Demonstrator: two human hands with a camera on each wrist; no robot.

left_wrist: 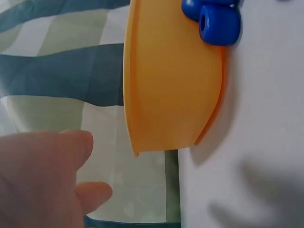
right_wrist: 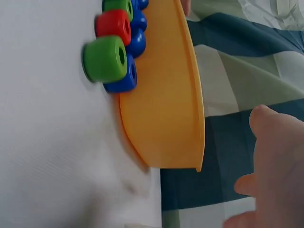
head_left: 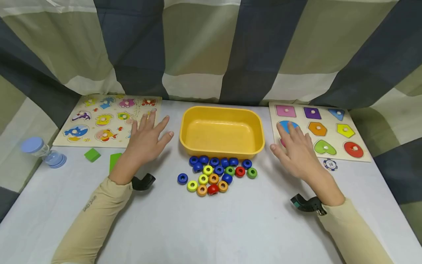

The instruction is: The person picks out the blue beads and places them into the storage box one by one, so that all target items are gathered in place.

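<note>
jar: a clear jar (head_left: 52, 154) with a blue lid stands at the far left of the white table (head_left: 211, 231).
green blocks: one green cube (head_left: 92, 154) lies just in front of the animal board (head_left: 92, 126); a second green block (head_left: 114, 161) is partly hidden by the left arm.
animal board: a pale puzzle with knobbed sea-creature pieces, its right side partly covered by the left hand (head_left: 143, 145).
left hand: fingers spread apart, palm down, grasping nothing; whether it touches the board i cannot tell.
beads: a loose cluster of beads (head_left: 213, 179) in blue, yellow, orange, green and red lies on the table, just in front of the tray (head_left: 221, 135), one blue bead (head_left: 182, 179) a little apart on the left.
tray: yellow, rectangular with rounded corners, between the two hands.
right hand (head_left: 296, 152): thumb held apart from the fingers, nothing grasped; it overlaps the shape board (head_left: 334, 137), contact cannot be told.
shape board: coloured knobbed shapes, among them a green heart (head_left: 324, 147) and a red circle (head_left: 353, 149).
chip: a round patterned chip (head_left: 330, 164) lies just in front of the shape board.
</note>
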